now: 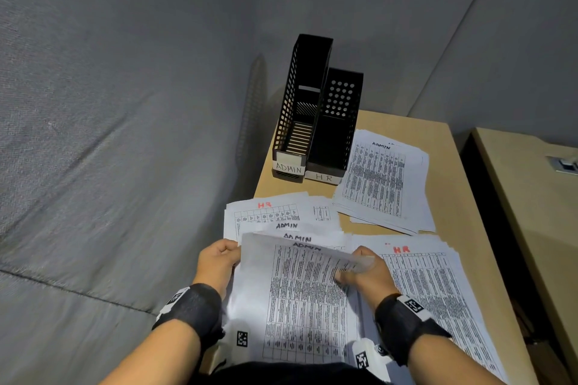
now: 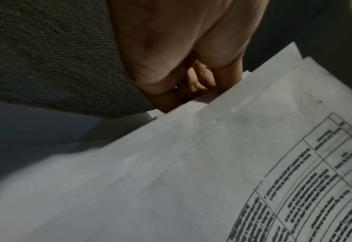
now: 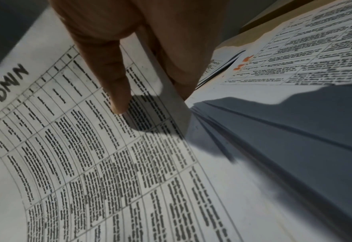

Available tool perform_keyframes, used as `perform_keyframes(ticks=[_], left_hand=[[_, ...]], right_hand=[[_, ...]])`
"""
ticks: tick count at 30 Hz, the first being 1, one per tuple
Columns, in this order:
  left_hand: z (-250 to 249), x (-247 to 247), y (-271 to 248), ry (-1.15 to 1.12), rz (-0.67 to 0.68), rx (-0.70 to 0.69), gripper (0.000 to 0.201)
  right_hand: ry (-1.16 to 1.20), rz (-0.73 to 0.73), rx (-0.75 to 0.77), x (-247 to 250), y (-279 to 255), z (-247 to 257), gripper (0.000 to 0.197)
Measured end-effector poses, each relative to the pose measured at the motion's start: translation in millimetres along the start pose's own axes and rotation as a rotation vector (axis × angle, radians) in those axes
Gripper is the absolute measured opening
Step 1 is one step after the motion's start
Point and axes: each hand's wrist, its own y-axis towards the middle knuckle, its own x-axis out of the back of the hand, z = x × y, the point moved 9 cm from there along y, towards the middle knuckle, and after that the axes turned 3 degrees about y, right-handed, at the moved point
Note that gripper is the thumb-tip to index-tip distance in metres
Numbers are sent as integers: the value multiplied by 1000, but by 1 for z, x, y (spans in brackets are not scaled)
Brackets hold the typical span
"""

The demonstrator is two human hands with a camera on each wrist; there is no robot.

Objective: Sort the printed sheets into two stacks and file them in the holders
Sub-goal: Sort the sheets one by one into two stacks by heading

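Down at the bottom centre of the head view, the left hand (image 1: 219,262) clasps the unsorted pile's (image 1: 281,219) left edge, while the right hand (image 1: 367,272) pinches an ADMIN sheet (image 1: 300,297) at its right edge, thumb on top. Sorted ADMIN stack (image 1: 384,178) sits centre right by the holders (image 1: 316,112), HR stack (image 1: 438,291) lower right. Risk imo: both stacks are fanned loose, so dragging this sheet across could scatter them or land it on HR. Surface is a tan desk (image 1: 444,147), grey fabric partition (image 1: 125,103) filling the left.
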Motion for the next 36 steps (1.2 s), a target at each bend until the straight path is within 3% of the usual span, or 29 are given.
perform_keyframes(ticks=[5,7,10,11,16,18,21,23,24,27,29,33,36], left_hand=[[1,-8,-4,-56,65,19,12],[-2,-13,-9,-87,76,23,9],[5,-14,-8,-20,101,110,41],[7,-14,-7,-20,115,128,44],[8,-7,-6,7,99,89,15],[12,-6,-3,-5,133,83,13],[12,-9,-5,-44,205,98,15],[8,-13,-11,-46,235,112,9],[6,-17,-16,-49,257,136,11],[9,-25,-25,-78,358,242,50],[13,-29,-31,-80,399,259,52],[15,-37,-29,220,416,59,55],[4,-36,-16,254,237,-19,43]], right_hand=[[118,35,-8,-7,2,1,58],[69,80,-55,-10,5,-4,51],[-147,162,-80,-14,6,-9,20],[-158,169,-74,-15,7,-9,21],[7,127,-86,-11,9,-12,34],[91,119,-114,-8,6,-13,37],[164,157,-173,-12,2,-14,66],[125,149,-173,-12,-3,-9,59],[106,148,-167,-13,-4,-7,54],[38,170,-149,-14,-2,-12,58],[-22,156,-158,-12,2,-20,68],[-154,274,-225,-20,4,-40,93],[-130,308,-266,-16,4,-44,94]])
